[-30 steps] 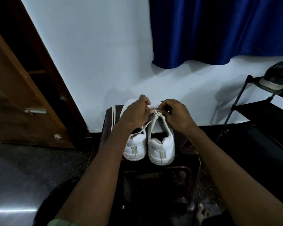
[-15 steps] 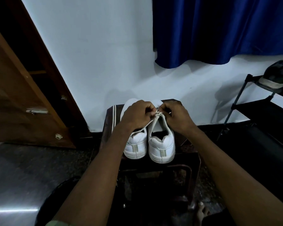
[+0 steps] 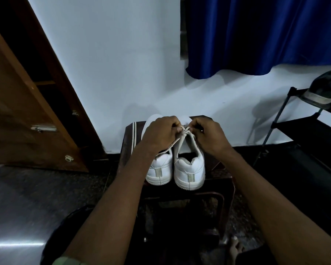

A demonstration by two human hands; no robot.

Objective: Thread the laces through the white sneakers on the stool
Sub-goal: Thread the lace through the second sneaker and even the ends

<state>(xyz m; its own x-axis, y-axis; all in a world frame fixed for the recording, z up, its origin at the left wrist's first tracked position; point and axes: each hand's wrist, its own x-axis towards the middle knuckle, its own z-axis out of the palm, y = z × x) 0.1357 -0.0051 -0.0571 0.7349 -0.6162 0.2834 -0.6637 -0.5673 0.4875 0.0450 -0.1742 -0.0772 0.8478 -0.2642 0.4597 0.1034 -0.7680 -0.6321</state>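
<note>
White lace pinched by both hands' fingers over right sneaker; door left, rack right.

A blue curtain hangs on the white wall, a wooden door stands left, and a black rack carrying a dark shoe stands right.

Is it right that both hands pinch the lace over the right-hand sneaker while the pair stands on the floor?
Not quite. The head view shows the left hand and right hand pinching the lace over the right-hand sneaker, but the pair stands on the dark stool, not the floor.
</note>
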